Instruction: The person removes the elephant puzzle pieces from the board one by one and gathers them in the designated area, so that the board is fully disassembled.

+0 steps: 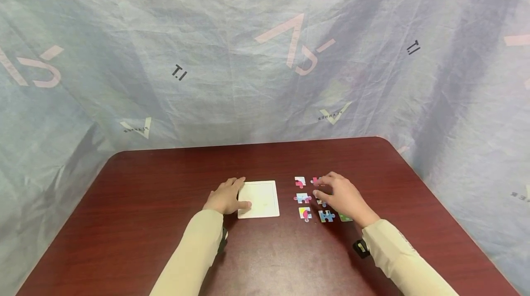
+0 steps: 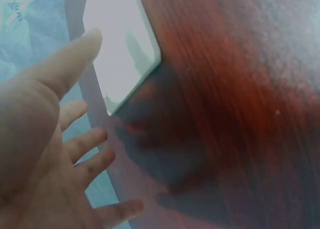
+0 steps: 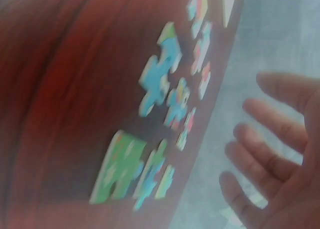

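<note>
A flat white square puzzle tray (image 1: 260, 199) lies on the table, left of the puzzle pieces. At its left edge is my left hand (image 1: 225, 198), fingers spread and thumb over the tray; whether the thumb touches it I cannot tell. Above the puzzle pieces hovers my right hand (image 1: 341, 195), its fingers loosely bent and apart, holding nothing. It partly hides several pieces in the head view. A blue piece (image 1: 326, 216) and a yellow-and-pink piece (image 1: 305, 213) lie in the near row. In the right wrist view a green piece (image 3: 117, 166) sits nearest the camera.
The dark red wooden table (image 1: 136, 222) has rounded far corners. Behind and beside it hangs a grey-blue printed cloth (image 1: 232, 56). More pieces, such as a pink-and-white one (image 1: 300, 182), lie in rows right of the tray.
</note>
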Available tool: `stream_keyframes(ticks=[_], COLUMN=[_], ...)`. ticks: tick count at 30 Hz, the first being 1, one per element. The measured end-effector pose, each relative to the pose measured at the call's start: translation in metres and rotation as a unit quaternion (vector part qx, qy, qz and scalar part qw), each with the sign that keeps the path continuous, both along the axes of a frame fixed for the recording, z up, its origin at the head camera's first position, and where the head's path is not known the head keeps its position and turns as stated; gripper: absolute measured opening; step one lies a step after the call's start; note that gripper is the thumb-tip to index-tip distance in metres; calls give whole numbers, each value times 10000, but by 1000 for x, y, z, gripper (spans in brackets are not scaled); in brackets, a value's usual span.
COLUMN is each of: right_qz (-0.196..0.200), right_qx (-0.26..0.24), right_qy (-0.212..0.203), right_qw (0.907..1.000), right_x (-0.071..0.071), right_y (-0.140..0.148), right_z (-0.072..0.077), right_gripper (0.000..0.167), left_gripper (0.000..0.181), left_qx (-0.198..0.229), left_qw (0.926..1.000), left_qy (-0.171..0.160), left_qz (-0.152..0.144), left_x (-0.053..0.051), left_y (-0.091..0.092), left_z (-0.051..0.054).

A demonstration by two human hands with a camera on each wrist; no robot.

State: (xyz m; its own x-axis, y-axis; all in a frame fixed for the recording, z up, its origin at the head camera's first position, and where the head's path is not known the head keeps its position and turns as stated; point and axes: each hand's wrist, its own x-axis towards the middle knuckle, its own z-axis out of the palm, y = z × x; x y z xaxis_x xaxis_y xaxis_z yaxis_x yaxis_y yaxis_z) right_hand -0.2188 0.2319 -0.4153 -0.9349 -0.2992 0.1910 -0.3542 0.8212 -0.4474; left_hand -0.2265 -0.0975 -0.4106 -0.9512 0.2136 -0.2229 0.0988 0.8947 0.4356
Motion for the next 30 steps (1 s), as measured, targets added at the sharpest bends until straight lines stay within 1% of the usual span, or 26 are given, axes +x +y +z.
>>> stream_keyframes(ticks=[4,9,15,18,21,23,25,30], right_qz=[-348,-638,-710,-675,-608,-573,-553,-568], right_qx=[-18,-7,116,277,516,634,723,827], right_qy=[213,454,644,776,822,750,631,435], right_qw=[9992,9969,9953,9943,9934,9935,9938,9940], right_x=[-3,-7,-10,-10,-9,-8,-7,-6], right_y=[-13,-27,-40,-46,-52,-56,-60,-72], right_z=[3,6,9,11,11,11,10,8], right_gripper=[31,38,47,51,55,58,61,67], left_gripper=[78,76,77,76,76,77,77,73], left_qx=[-210,-360,-576,-662,-727,-731,-731,-676], left_qw=[9983,9918,9849,9808,9761,9747,9751,9782], left_qy=[543,1198,1566,1744,1943,1999,1970,1796], left_qz=[99,277,467,567,644,686,714,789], left_x=[2,4,6,8,10,11,12,14], left_y=[3,7,9,10,11,13,15,21], left_z=[2,5,6,7,6,5,3,1])
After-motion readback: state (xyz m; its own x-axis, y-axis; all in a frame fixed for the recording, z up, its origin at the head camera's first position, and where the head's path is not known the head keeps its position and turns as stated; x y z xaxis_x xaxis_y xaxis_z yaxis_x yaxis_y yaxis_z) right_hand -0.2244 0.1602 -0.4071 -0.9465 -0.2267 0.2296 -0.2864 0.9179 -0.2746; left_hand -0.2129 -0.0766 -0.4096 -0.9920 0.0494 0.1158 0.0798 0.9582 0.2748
